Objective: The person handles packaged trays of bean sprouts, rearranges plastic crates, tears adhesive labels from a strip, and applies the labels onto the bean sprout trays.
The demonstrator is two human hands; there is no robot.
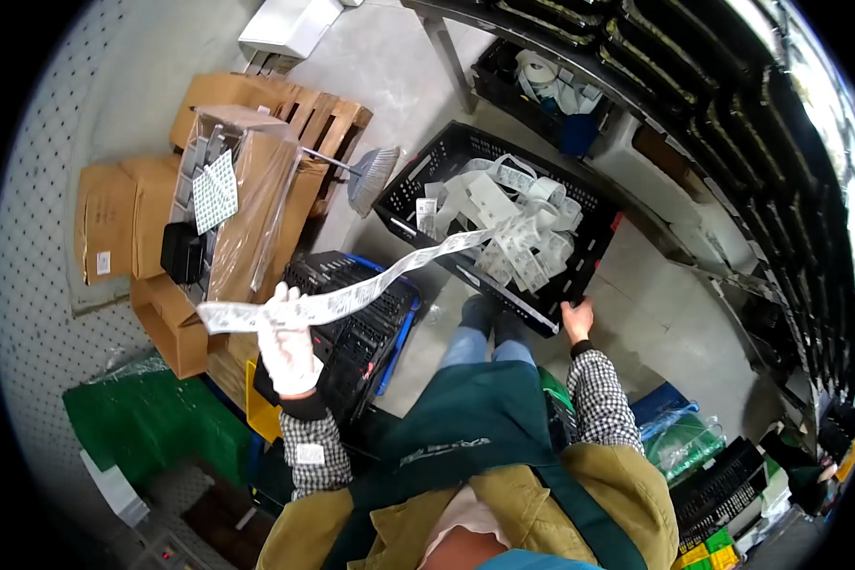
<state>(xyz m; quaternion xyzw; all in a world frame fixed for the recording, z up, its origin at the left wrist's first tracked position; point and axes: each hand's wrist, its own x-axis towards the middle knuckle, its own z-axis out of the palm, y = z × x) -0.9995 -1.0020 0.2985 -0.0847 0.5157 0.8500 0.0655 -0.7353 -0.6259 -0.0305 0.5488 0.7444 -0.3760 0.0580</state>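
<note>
My left hand [287,344], in a white glove, is closed on the end of a long strip of printed labels [380,285]. The strip stretches right and slightly up into a black plastic crate [418,195], where a loose heap of label strips [527,223] lies tangled. My bare right hand [577,319] grips the crate's near right corner, its fingers partly hidden by the rim. Below the held strip stand black folding crates [351,347] with blue edges.
Cardboard boxes [114,218] and a wooden pallet [337,123] stand at the left, with a broom [372,180] beside them. Black shelving [722,123] curves along the right. Another black bin [503,81] holds label rolls at the back. Green plastic sheeting [152,427] lies lower left.
</note>
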